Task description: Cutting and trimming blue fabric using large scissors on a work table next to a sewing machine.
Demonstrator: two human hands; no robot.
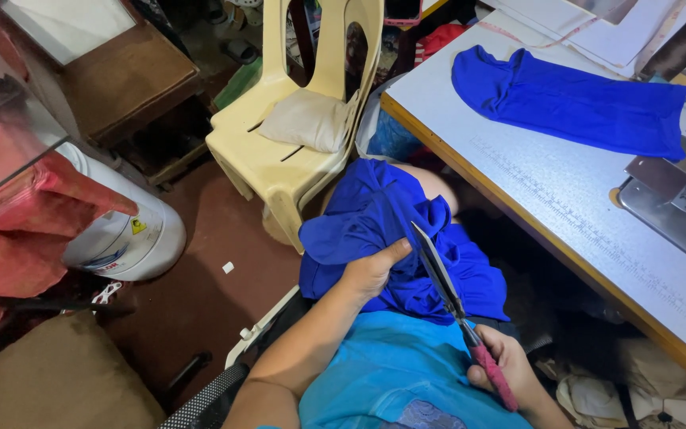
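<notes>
My left hand (371, 270) grips a bundle of blue fabric (375, 218) that lies across my lap. My right hand (506, 367) holds a pair of scissors (441, 272) by its red-wrapped handle, with the dark blades pointing up and away against the cloth beside my left thumb. Whether the blades are biting into the cloth I cannot tell. A second piece of blue fabric (573, 99) lies flat on the white sewing table (549, 199) to my right.
A sewing machine's metal plate (672, 202) sits at the table's right edge. A cream plastic chair (295, 135) with a small cushion stands ahead. A white cylinder tank (132, 234), red cloth (17, 238) and a wooden cabinet (125, 79) fill the left.
</notes>
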